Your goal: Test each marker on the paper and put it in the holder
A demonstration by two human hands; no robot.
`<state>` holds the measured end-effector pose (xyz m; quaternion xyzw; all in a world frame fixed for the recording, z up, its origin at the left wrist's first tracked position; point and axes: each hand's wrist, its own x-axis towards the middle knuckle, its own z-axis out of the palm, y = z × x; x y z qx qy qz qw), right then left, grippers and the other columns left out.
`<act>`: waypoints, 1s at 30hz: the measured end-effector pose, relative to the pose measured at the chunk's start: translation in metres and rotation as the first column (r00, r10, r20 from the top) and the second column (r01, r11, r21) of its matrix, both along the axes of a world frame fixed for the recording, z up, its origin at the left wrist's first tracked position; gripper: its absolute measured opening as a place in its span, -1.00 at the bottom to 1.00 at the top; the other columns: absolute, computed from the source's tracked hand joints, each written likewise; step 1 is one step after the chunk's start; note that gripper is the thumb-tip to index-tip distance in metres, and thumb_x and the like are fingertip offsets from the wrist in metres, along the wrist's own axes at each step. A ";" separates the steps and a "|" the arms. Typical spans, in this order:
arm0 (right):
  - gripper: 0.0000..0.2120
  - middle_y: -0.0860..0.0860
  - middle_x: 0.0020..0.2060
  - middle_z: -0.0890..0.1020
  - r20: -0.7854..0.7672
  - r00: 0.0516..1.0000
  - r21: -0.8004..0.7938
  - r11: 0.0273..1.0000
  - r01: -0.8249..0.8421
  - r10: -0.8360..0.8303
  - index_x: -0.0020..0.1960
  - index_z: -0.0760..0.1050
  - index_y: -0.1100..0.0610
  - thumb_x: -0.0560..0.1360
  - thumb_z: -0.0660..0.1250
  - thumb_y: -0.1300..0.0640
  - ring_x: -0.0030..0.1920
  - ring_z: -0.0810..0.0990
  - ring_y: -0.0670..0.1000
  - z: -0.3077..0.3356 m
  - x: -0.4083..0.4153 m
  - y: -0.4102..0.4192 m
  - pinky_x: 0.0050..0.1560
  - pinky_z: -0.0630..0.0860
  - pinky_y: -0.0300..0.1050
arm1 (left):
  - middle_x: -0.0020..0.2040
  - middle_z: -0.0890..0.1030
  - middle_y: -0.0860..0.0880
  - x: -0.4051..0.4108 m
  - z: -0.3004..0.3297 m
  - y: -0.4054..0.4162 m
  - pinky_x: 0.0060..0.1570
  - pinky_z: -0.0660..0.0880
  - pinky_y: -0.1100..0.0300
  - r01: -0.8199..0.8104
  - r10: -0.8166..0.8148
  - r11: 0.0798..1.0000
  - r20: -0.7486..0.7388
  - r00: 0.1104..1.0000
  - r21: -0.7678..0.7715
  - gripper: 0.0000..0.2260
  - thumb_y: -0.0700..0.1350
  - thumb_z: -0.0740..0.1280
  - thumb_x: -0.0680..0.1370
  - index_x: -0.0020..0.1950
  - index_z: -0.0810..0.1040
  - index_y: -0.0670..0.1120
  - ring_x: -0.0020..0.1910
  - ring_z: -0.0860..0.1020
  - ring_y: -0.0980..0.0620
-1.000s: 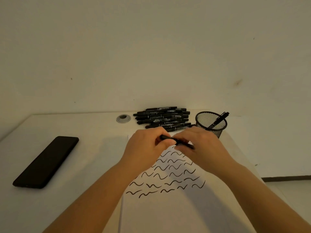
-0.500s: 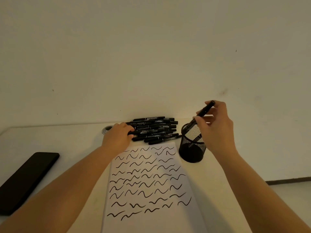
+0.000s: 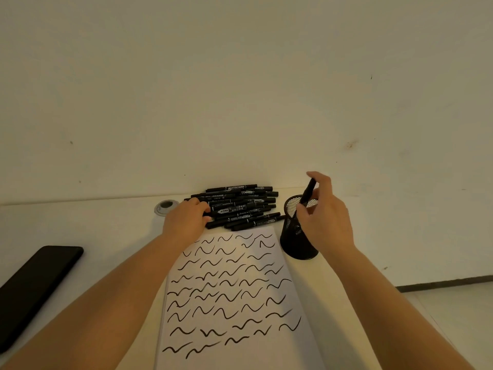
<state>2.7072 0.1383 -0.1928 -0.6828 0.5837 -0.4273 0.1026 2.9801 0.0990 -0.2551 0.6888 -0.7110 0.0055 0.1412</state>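
Depositing a tested marker; selecting the next

Left hand rests on the marker pile at the desk's back edge, grasp hidden. Right hand pinches a marker, tip inside the mesh holder; lower it vertically, then release.

Two arms reach in from the bottom. Both are bare from the elbow down, with no sleeves showing. The left hand and the right hand wear no gloves, rings, or watch. The fingernails look short and plain.
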 end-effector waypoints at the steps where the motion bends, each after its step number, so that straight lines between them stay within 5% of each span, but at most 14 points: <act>1: -0.47 -0.11 -0.20 0.46 -0.026 1.000 0.004 1.000 0.000 0.000 0.29 0.14 -0.12 0.45 0.31 0.19 -0.34 0.52 -0.06 -0.002 0.001 0.000 -0.28 0.45 -0.10 | 0.09 0.50 -0.05 0.000 0.000 -0.001 -0.08 0.45 0.08 0.000 0.000 1.000 0.002 1.000 0.002 -0.75 -0.01 0.23 0.54 0.19 0.48 -0.04 0.05 0.47 -0.03; 8: -0.58 -0.13 -0.44 0.41 -0.167 0.985 -0.006 0.999 0.037 -0.037 0.30 0.18 -0.04 0.50 0.22 0.13 -0.46 0.45 -0.06 -0.014 0.006 -0.006 -0.44 0.35 -0.14 | -0.03 0.53 -0.03 -0.003 0.001 -0.002 -0.15 0.42 0.11 -0.004 0.004 1.000 -0.009 1.000 0.026 -0.83 -0.01 0.25 0.52 0.03 0.51 -0.05 -0.07 0.48 0.00; 16: -0.69 -0.05 -0.39 0.42 -0.248 0.966 -0.035 0.997 0.066 -0.072 0.24 0.28 0.08 0.50 0.19 0.15 -0.46 0.39 -0.02 -0.014 0.006 -0.020 -0.45 0.30 -0.15 | -0.07 0.59 -0.07 0.000 0.002 0.006 -0.30 0.32 0.16 -0.047 0.047 0.999 0.005 0.999 -0.022 -0.77 0.00 0.15 0.58 0.07 0.49 -0.10 -0.15 0.52 -0.02; 21: -0.64 0.09 -0.04 0.57 -0.188 0.982 -0.005 0.999 0.032 -0.032 0.29 0.29 0.10 0.51 0.20 0.14 -0.17 0.50 0.08 -0.013 0.004 -0.023 -0.22 0.38 -0.11 | -0.20 0.54 -0.02 0.003 0.006 0.019 -0.35 0.36 0.14 -0.127 0.127 0.992 -0.053 0.991 0.005 -0.76 0.00 0.09 0.60 0.05 0.46 -0.10 -0.26 0.48 0.00; 23: -0.61 0.12 0.12 0.51 -0.202 0.978 -0.075 0.997 0.032 -0.046 0.31 0.32 0.15 0.49 0.23 0.16 0.07 0.44 0.13 -0.009 0.005 -0.019 -0.01 0.38 -0.06 | -0.14 0.61 -0.01 0.003 0.011 0.027 -0.22 0.48 0.07 -0.142 0.142 0.990 -0.155 0.978 0.012 -0.77 0.00 0.09 0.60 0.03 0.48 -0.08 -0.21 0.53 0.00; 25: -0.63 0.14 0.11 0.51 -0.222 0.970 -0.218 0.974 0.053 -0.102 0.26 0.38 0.19 0.47 0.28 0.18 0.10 0.41 0.15 -0.004 0.008 -0.009 0.07 0.37 -0.01 | -0.12 0.63 0.02 -0.002 0.020 0.039 -0.10 0.51 0.01 -0.131 0.127 0.991 -0.306 0.944 0.009 -0.80 -0.01 0.12 0.60 0.04 0.48 -0.06 -0.14 0.56 0.01; 27: -0.71 0.07 0.01 0.54 -0.142 0.987 -0.286 0.958 0.034 -0.077 0.18 0.43 0.16 0.46 0.29 0.18 0.01 0.44 0.06 0.001 0.014 0.007 -0.01 0.39 -0.08 | -0.15 0.63 0.09 -0.011 0.029 0.057 -0.05 0.51 0.02 -0.083 0.071 0.997 -0.425 0.902 -0.010 -0.80 -0.02 0.13 0.59 0.08 0.47 -0.05 -0.11 0.57 0.06; 30: -0.87 -0.14 -0.21 0.58 0.182 0.971 0.021 0.987 -0.161 0.155 0.01 0.49 -0.03 0.50 0.20 0.03 -0.26 0.49 -0.22 0.006 0.033 0.039 -0.24 0.39 -0.30 | -0.23 0.61 0.16 -0.026 0.039 0.093 -0.13 0.48 0.20 -0.001 -0.027 0.999 -0.550 0.835 -0.052 -0.85 -0.02 0.13 0.59 0.06 0.46 0.01 -0.16 0.57 0.21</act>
